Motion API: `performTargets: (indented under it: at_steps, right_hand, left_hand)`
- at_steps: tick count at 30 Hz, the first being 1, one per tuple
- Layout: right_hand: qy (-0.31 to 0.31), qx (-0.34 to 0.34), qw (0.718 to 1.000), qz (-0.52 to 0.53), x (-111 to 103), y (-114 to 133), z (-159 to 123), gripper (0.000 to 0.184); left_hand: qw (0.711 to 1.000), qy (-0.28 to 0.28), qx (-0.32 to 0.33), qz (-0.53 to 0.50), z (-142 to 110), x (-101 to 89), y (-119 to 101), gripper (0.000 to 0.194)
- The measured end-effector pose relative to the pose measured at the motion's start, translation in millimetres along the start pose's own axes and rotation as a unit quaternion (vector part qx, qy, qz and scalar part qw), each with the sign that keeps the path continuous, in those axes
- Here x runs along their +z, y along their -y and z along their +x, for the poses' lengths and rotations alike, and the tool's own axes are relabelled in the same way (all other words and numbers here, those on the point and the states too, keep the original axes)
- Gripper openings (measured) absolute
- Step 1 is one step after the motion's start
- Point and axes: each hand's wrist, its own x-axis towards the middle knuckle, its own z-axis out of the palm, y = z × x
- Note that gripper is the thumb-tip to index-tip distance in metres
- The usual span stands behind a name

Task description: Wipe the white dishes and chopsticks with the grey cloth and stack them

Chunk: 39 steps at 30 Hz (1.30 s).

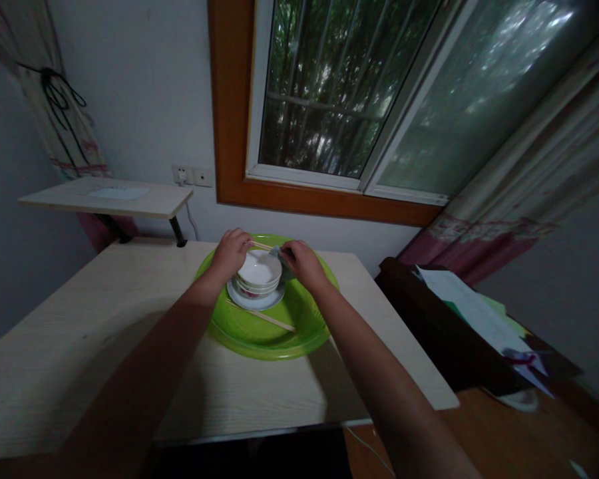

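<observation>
A pale chopstick (262, 245) spans the gap between my two hands, above the stacked bowls; whether it is one or a pair I cannot tell. My left hand (232, 253) pinches its left end. With closed fingers my right hand (302, 262) holds a grey cloth (286, 269) against the right end. Below them, several white bowls (259, 269) are nested on a white plate (257, 303). The plate sits in a round green basin (304, 336). More chopsticks (267, 318) lie in the basin, in front of the plate.
The basin stands on a pale wooden table (279, 392). A raised shelf (114, 199) with a paper on it is at the back left. Behind the table are wall sockets (192, 175) and a window (349, 100). Papers (474, 313) lie on dark furniture at the right.
</observation>
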Motion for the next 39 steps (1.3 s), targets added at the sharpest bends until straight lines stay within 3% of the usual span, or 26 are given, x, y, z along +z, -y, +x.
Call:
performTargets:
  at_steps: [7, 15, 21, 29, 32, 36, 39]
  right_hand:
    - [-0.015, 0.055, 0.998, -0.025, -1.1, -4.4, 1.1, 0.007]
    - [-0.017, 0.074, 0.997, -0.03, 0.9, -12.4, 0.3, 0.009]
    - [-0.001, 0.061, 0.998, -0.027, 0.9, -11.2, -0.4, 0.007]
    - [0.03, 0.016, 0.999, 0.013, 5.7, -0.2, -2.8, 0.01]
    - [0.027, 0.013, 0.999, 0.031, 7.5, 0.6, -3.5, 0.01]
    - [0.013, 0.014, 0.999, 0.045, 8.6, -1.3, -3.3, 0.006]
    - [-0.005, 0.023, 0.998, 0.051, 8.6, -5.1, -3.1, 0.006]
  left_hand:
    - [0.996, -0.044, -0.079, 0.023, -0.4, -2.5, 11.8, 0.02]
    - [0.995, -0.049, -0.089, 0.011, -0.8, 0.9, 16.5, 0.02]
    - [0.998, -0.021, -0.053, -0.031, 0.4, 1.6, 13.9, 0.021]
    - [0.992, 0.081, 0.016, -0.094, -2.7, 3.1, -11.0, 0.019]
    - [0.99, 0.093, 0.019, -0.106, -3.0, 2.3, -15.6, 0.018]
    - [0.991, 0.068, 0.003, -0.116, -2.0, 1.6, -13.4, 0.017]
    - [0.99, 0.011, -0.046, -0.132, 0.0, -0.3, -9.6, 0.012]
